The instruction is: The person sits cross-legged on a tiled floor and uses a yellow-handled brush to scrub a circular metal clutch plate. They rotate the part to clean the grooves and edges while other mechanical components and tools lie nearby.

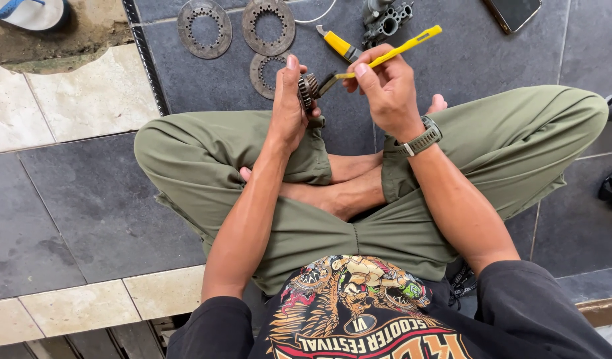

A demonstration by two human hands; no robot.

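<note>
black shirt [359,326] with a bright printed front sat nearest the camera, and below it the person's crossed legs in olive trousers [206,159] rested on the dark tiled floor [87,206]. both bare forearms reached forward over the knees. the left hand [287,100] was clamped around a small round toothed gear [308,91], thumb up along its edge, holding it in the air just above the left knee. the right hand [386,90], with a grey watch [422,139] on the wrist, had its fingers [362,70] pinched together on a thin yellow-handled tool [399,50], whose dark tip touched the gear's side

on the floor beyond the hands lay three flat toothed metal rings [204,26], near each other, a yellow-handled cutter [339,45] and a grey metal engine part [386,20]. a dark phone [512,12] lay farther right, and a sandal [30,13] sat at the far left corner

judging by the grip, the step in hand was scraping or picking at the gear with the tool's tip. the next move likely called for a steady left hold, light pressure, and turning the gear a little to bring a fresh stretch of its face under the tip
</note>
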